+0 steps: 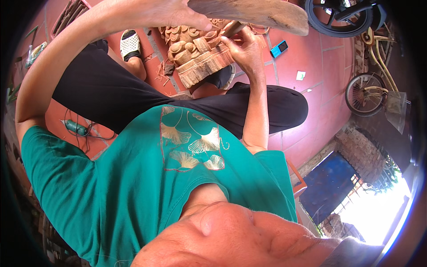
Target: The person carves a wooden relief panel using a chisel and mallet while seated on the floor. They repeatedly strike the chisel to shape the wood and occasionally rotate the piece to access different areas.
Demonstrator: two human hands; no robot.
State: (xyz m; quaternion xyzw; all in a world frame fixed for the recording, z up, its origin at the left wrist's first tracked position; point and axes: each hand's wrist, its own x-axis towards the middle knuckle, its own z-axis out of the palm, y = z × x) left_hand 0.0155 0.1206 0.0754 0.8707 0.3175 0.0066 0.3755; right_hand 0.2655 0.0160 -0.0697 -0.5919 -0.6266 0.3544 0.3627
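Left hand [178, 13] clenched around flat brown wooden mallet [253, 13], right hand [243, 46] gripping a wooden-handled chisel [232, 29] against pale carved wooden block [198, 53] propped on the red tiled floor [311, 58] between the knees, blue phone [279, 48] nearby.

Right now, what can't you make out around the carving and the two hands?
- Head view: chisel tip, hidden between right hand and wood carving.
- Left hand: its grip on the wooden mallet is cut off by the top edge.
- Carving's underside and support: hidden by the block itself and the black trousers.
- Blue phone screen: too small.
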